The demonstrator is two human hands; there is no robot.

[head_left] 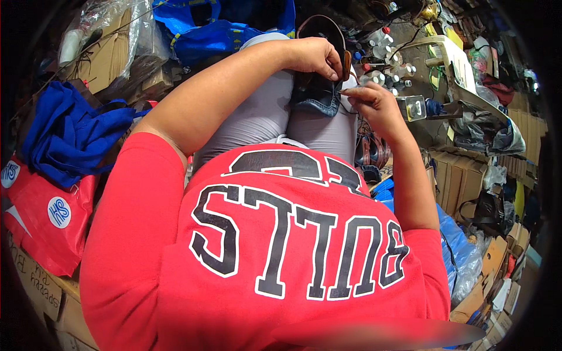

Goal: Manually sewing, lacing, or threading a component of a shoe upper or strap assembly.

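A dark shoe (pixel 317 100) with a brown edge rests on my grey-trousered lap, toe end toward me. My left hand (pixel 319 57) lies over its upper part, thumb and fingers pinched together at the shoe's right side, near an orange-brown piece (pixel 347 63) standing up there. What exactly those fingertips grip is too small to tell. Just right of the shoe, my right hand (pixel 377 109) has its fingers drawn together and pointing at the same side. Anything thin between its fingertips cannot be made out.
Several small clear bottles (pixel 380 44) stand beyond my right hand, beside a pale tray-like table edge (pixel 489 99). A blue bag (pixel 193 26) lies beyond my knees. Left are blue cloth (pixel 73 131) and a red bag (pixel 44 216). Cardboard (pixel 459 178) is stacked at right.
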